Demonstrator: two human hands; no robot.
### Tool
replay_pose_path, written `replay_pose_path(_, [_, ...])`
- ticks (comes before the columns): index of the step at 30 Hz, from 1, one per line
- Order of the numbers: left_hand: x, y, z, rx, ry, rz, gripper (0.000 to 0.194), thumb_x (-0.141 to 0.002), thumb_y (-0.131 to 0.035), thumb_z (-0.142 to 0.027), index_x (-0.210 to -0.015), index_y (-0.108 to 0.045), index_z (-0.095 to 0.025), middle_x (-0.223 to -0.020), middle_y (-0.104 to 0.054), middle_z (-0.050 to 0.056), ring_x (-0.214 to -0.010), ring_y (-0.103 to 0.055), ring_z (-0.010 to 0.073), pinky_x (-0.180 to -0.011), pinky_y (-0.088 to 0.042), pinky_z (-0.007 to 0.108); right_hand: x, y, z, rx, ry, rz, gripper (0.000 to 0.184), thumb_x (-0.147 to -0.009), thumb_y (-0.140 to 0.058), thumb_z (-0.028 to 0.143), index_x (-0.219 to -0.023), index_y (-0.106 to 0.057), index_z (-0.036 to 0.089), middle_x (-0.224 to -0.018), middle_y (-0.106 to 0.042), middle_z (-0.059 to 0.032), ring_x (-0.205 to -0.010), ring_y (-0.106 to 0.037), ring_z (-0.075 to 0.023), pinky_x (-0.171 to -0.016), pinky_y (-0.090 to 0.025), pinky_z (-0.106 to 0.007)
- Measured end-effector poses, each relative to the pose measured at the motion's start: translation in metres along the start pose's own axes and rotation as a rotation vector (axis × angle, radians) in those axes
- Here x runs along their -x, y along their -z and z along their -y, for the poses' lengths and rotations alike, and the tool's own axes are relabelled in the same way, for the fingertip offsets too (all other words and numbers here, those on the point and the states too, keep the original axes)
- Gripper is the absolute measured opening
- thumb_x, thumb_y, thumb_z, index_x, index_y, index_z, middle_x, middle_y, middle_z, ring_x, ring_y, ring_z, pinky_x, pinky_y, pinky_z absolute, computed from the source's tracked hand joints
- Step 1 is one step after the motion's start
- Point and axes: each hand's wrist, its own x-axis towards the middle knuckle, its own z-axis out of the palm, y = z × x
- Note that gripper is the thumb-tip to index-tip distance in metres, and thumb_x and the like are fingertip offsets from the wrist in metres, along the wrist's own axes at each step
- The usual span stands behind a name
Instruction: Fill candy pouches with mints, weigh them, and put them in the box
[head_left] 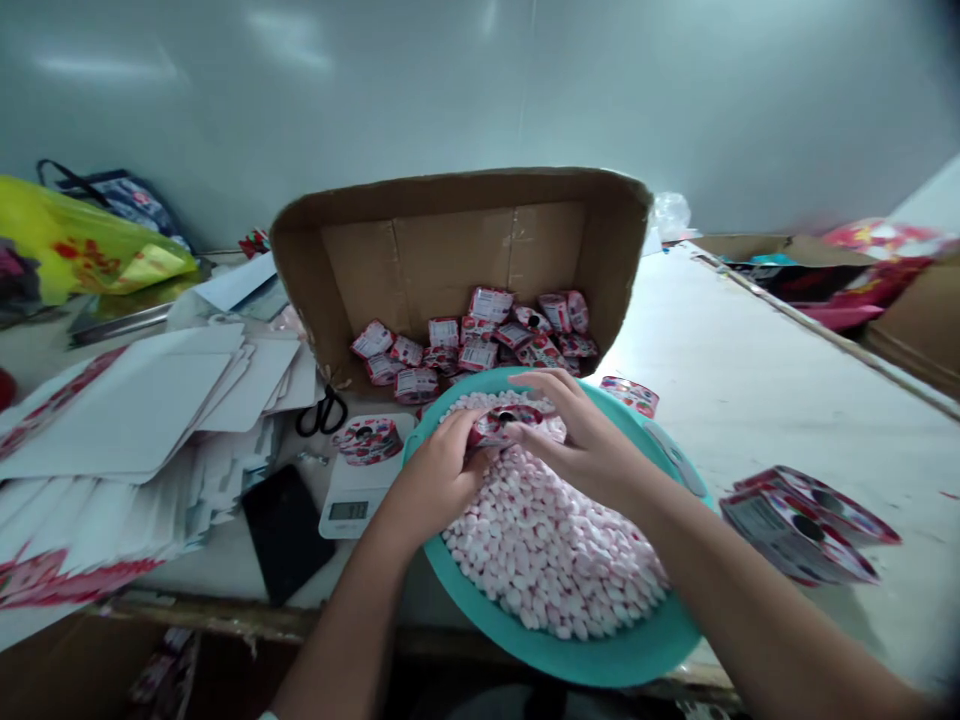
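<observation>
Printed packet held over the basin, left hand closest!
Here's the red-and-white packet (489, 428), above the pale pieces (555, 540) in the teal basin (502, 640), its long axis running roughly side to side, dark round spot (507, 417) facing up. The left hand (439, 485) has its fingers clamped on the packet's left end; the right hand (592, 440) comes in from the other side, thumb and fingers apart, thumb tip right by the dark spot, though whether it touches I can't tell. Beyond the basin, the cardboard box (457, 240); leftward, the scale (349, 510).
</observation>
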Motion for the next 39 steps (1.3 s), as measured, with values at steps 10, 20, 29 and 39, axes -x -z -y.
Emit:
replay_pose_path(10, [0.01,0.009,0.009,0.203,-0.059,-0.157,0.045,-0.096,-0.059,-0.036,-0.139,-0.049,-0.026,-0.141,-0.06,0.008,-0.131,-0.058,0.0234,-0.113,-0.047,0.038,0.003,-0.001,-0.001,0.062,0.031,0.098,0.037,-0.095,-0.059,0.036,-0.131,-0.057,0.028,-0.125,-0.066,-0.0078,-0.114,-0.064,-0.0274,-0.092,-0.054,-0.042])
replay_pose_path(20, [0.018,0.134,0.095,-0.174,0.465,0.206,0.08,-0.061,-0.085,-0.05,-0.133,-0.06,-0.024,-0.137,-0.065,0.009,-0.124,-0.062,0.0323,-0.107,-0.049,0.041,0.006,-0.003,-0.012,-0.027,-0.188,-0.163,0.055,-0.088,-0.063,0.052,-0.137,-0.057,0.028,-0.118,-0.07,-0.0088,-0.1,-0.07,-0.0302,-0.083,-0.057,-0.047])
replay_pose_path(29, [0.014,0.112,0.105,-0.243,0.297,0.182,0.035,-0.069,-0.076,-0.048,-0.092,-0.072,-0.022,-0.094,-0.076,0.0,-0.09,-0.069,0.0235,-0.071,-0.049,0.027,0.005,-0.007,-0.01,-0.137,-0.215,-0.295,0.049,-0.079,-0.073,0.054,-0.122,-0.066,0.03,-0.113,-0.069,-0.0087,-0.102,-0.069,-0.0346,-0.086,-0.058,-0.053])
replay_pose_path(39, [0.022,0.123,0.122,-0.2,0.355,-0.536,0.063,-0.072,-0.075,-0.036,-0.131,-0.061,-0.022,-0.115,-0.072,0.005,-0.101,-0.068,0.0247,-0.09,-0.053,0.033,-0.046,-0.029,0.045,-0.178,-0.028,0.065,0.043,-0.076,-0.078,0.044,-0.112,-0.063,0.027,-0.096,-0.074,-0.0037,-0.078,-0.071,-0.0252,-0.064,-0.057,-0.037])
